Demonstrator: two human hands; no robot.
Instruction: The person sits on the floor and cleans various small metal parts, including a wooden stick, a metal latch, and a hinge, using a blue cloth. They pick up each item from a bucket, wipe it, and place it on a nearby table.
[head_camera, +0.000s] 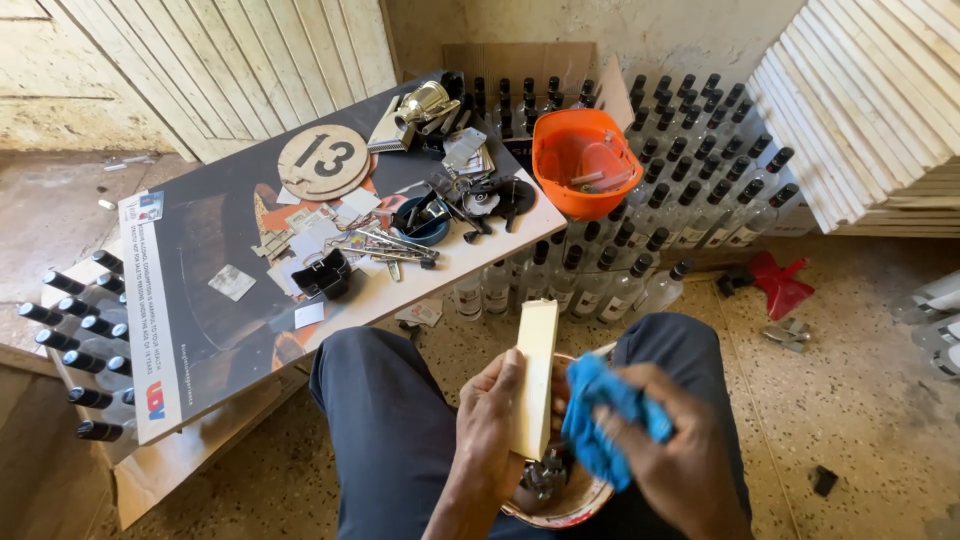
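Left of both hands, a tilted board serving as a counter (200, 290) runs from the far wall toward the person's left knee; its near edge hangs over a crate of black-capped bottles (80, 340), about eleven caps showing. On it lie one round wooden disc (323, 161), one black clip (323, 274), a heap of keys (385, 245) too tangled to count, and one shiny metal cup (425, 103).

The left hand (490, 420) has its grip closed around one pale wooden block (535, 375), held upright over the lap, fingers wrapped on its left edge. Just below the block sits one bowl (580, 500) between the knees, small metal parts inside.

The right hand (675, 450) has its grip closed on one blue cloth (605, 420), pressed against the block's right edge.

Beyond the hands, one orange hard hat (585, 160) sits upturned on the counter's far corner, with rows of clear bottles (690, 170) behind, too many to count. Right of the right hand, open speckled floor (850, 380) holds one red scoop (780, 283) beside stacked white boards (870, 100).
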